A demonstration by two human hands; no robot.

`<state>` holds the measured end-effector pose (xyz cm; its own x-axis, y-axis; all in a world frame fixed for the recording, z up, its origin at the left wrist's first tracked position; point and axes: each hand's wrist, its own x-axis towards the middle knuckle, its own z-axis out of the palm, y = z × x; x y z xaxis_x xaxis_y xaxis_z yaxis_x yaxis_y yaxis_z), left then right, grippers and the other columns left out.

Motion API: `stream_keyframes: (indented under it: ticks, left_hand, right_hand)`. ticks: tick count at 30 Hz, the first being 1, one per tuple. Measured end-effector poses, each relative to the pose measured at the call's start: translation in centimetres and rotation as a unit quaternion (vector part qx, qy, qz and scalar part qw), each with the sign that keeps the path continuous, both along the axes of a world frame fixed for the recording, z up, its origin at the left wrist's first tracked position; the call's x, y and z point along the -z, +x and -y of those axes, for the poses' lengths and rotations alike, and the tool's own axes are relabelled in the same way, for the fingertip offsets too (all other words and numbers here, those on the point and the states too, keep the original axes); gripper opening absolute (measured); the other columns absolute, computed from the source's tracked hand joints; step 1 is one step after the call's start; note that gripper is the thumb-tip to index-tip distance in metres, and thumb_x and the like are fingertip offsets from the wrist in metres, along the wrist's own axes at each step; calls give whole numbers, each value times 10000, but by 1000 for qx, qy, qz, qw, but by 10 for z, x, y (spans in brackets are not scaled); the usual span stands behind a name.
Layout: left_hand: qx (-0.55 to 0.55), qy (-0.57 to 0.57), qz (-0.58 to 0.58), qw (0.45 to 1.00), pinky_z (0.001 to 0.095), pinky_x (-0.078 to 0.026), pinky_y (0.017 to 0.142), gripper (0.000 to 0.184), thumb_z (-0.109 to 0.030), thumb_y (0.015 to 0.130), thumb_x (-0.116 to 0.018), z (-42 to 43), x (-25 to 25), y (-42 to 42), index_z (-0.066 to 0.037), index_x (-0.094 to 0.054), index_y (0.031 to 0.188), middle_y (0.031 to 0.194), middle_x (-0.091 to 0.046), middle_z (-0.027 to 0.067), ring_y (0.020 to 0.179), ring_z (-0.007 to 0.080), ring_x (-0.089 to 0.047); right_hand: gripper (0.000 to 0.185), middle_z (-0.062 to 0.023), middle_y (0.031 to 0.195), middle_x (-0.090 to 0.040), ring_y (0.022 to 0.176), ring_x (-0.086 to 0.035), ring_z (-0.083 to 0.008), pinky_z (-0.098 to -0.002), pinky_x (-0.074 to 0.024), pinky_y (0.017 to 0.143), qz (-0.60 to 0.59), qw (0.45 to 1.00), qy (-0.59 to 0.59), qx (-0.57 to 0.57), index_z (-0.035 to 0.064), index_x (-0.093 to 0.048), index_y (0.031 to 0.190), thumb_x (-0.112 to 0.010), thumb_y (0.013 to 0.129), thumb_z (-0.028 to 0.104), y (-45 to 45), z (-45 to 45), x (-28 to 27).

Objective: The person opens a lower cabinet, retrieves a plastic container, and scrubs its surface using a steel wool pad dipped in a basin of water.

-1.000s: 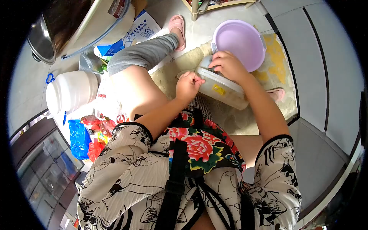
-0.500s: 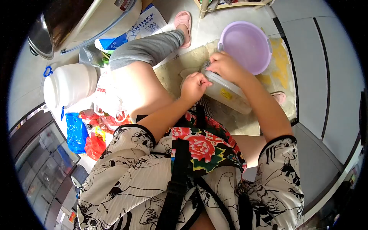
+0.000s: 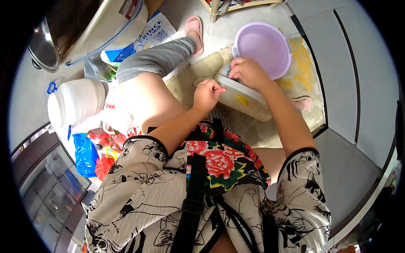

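Pale grey floor tiles (image 3: 177, 10) spread beneath a sunlit, crowded corner of a room. At the far left, a round clear-glass pot lid with a dark rim (image 3: 43, 46) stands tilted, and below it a cloudy white plastic jar with blue handles (image 3: 78, 101) lies near a crumpled blue plastic bag (image 3: 85, 156) and a thin red plastic bag (image 3: 104, 167). Next comes a pink open-toed slipper (image 3: 193, 25), worn on one foot. Toward the middle, the left hand (image 3: 206, 95) pinches the near-left rim of a translucent rounded plastic container with a yellow label (image 3: 244, 103), which is tilted above a pale, yellow-patched mat (image 3: 302, 63). At its upper side, the right hand (image 3: 252, 75) bends its fingers closed over what seems a small dark grey pad (image 3: 237, 79), mostly covered. Just beyond sits a round lilac plastic basin (image 3: 263, 48), and smooth grey panels (image 3: 337, 84) rise at right.
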<state>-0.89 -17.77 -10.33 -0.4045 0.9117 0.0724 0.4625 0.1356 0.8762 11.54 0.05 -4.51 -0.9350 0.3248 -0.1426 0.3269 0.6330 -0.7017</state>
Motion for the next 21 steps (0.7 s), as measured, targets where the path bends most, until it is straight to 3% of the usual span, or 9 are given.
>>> stream_keyframes:
  ticks: [2, 6, 8, 11, 14, 18, 21]
  left_hand:
    - [3, -21, 17, 1000, 391, -444, 649, 247, -181, 716, -791, -2, -2, 0, -50, -583, 693, 694, -584, 87, 688, 289, -567]
    - [1, -35, 17, 999, 385, -444, 661, 251, -187, 721, -790, -6, -10, 1, -46, -583, 699, 695, -585, 88, 690, 293, -567]
    - [-13, -57, 38, 998, 385, -443, 675, 257, -195, 723, -790, -1, -11, 2, -47, -582, 698, 694, -584, 86, 694, 292, -566]
    - [-12, -38, 20, 999, 388, -442, 686, 259, -197, 727, -789, -1, -8, 4, -50, -579, 692, 694, -586, 87, 703, 292, -566]
    - [-1, -34, -7, 999, 392, -443, 698, 255, -198, 731, -786, -2, -2, 3, -53, -579, 697, 693, -583, 90, 717, 296, -569]
    - [4, -51, -13, 999, 395, -445, 703, 252, -199, 735, -783, 2, -6, 1, -55, -578, 704, 689, -576, 91, 722, 300, -571]
    - [10, -28, -18, 999, 398, -446, 695, 252, -201, 736, -782, -4, -1, -2, -54, -578, 711, 687, -573, 94, 720, 302, -572]
  right_hand:
    - [115, -71, 861, -645, 865, -608, -255, -360, -495, 745, -38, 999, 23, -3, 112, -738, 848, -714, 745, 69, -4, -4, -1]
    - [132, -75, 904, -634, 875, -596, -264, -359, -484, 766, -61, 996, 61, 32, 115, -751, 867, -713, 750, 69, 12, 1, -2]
    - [132, -69, 892, -632, 882, -592, -264, -362, -482, 763, 49, 997, -17, 53, 121, -752, 869, -721, 750, 72, 32, -1, 1]
    - [98, -69, 879, -628, 875, -587, -265, -366, -481, 752, 82, 995, 35, 48, 127, -750, 859, -709, 772, 110, 58, -5, -1]
    - [79, -71, 871, -627, 879, -582, -268, -361, -474, 769, -18, 993, 103, 48, 135, -746, 840, -692, 782, 133, 45, 6, -1]
    - [89, -61, 915, -629, 915, -573, -277, -361, -466, 807, -13, 996, 62, 58, 148, -743, 830, -680, 770, 126, -15, 15, 0]
    - [134, -41, 997, -644, 997, -566, -267, -371, -468, 882, -10, 994, 110, -5, 175, -744, 843, -686, 743, 107, -40, 13, 19]
